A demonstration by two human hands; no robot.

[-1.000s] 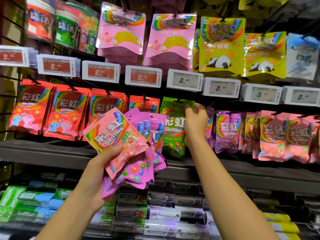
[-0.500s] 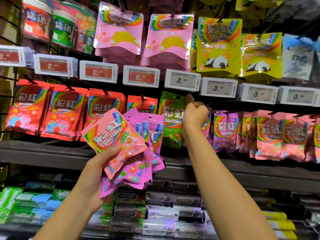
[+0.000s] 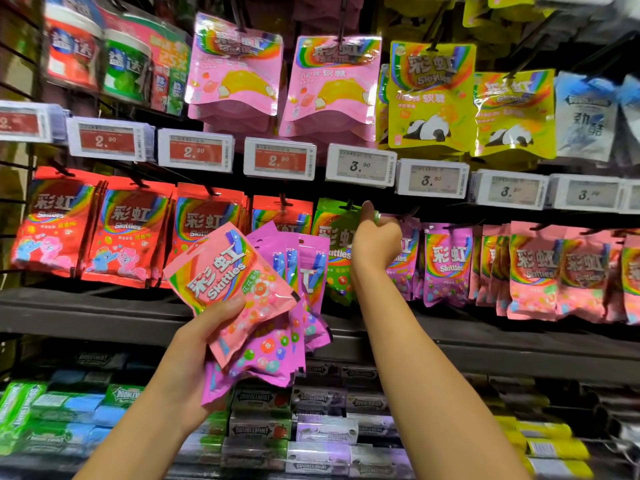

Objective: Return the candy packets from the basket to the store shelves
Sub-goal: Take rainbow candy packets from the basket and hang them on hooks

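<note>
My left hand [image 3: 204, 344] grips a fan of candy packets: a pink Skittles packet [image 3: 230, 282] in front and several purple packets [image 3: 277, 344] behind it. My right hand [image 3: 375, 242] is raised at the middle peg row, fingers curled at the top edge of a green Skittles packet [image 3: 334, 244] that hangs on its hook. Whether the fingers still pinch the packet is hard to tell; the thumb points up. The basket is out of view.
Red Skittles packets [image 3: 128, 233] hang to the left, purple [image 3: 446, 265] and pink [image 3: 533, 271] ones to the right. Price tags [image 3: 360, 166] line the rail above. Gum packs [image 3: 259, 400] fill the lower shelf under a dark ledge [image 3: 86, 313].
My right hand has lifted the green packet's top up to the hook and the packet now hangs deeper on the peg. My left hand has kept its bundle almost still.
</note>
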